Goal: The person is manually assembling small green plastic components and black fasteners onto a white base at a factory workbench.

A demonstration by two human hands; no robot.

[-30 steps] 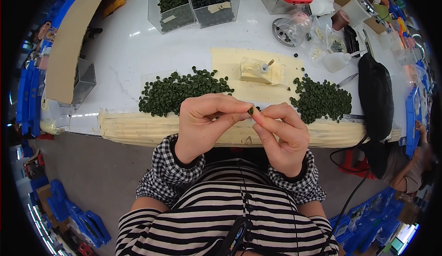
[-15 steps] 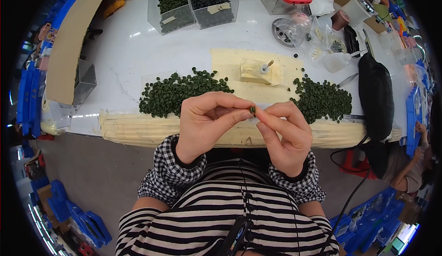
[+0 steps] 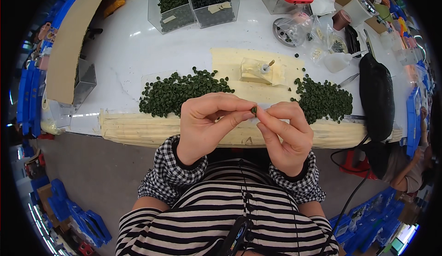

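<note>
Two green-bead heaps (image 3: 182, 92) – two clear bins (image 3: 193, 5)

A white worktable (image 3: 129, 53) fills the upper half of the view, glossy enough to catch bright overhead light in pale streaks. Its near edge is padded with a strip of cream foam (image 3: 138, 129). A long tan cardboard sheet (image 3: 69, 40) leans along the table's left side, with a small clear acrylic stand (image 3: 83, 79) just beside it. Below the table the floor (image 3: 92, 178) is plain grey and dull. Stacks of blue plastic crates (image 3: 78, 217) crowd the lower left, and more blue crates (image 3: 373, 224) sit at the lower right. A black cable (image 3: 347, 201) trails down toward the floor on the right.
</note>
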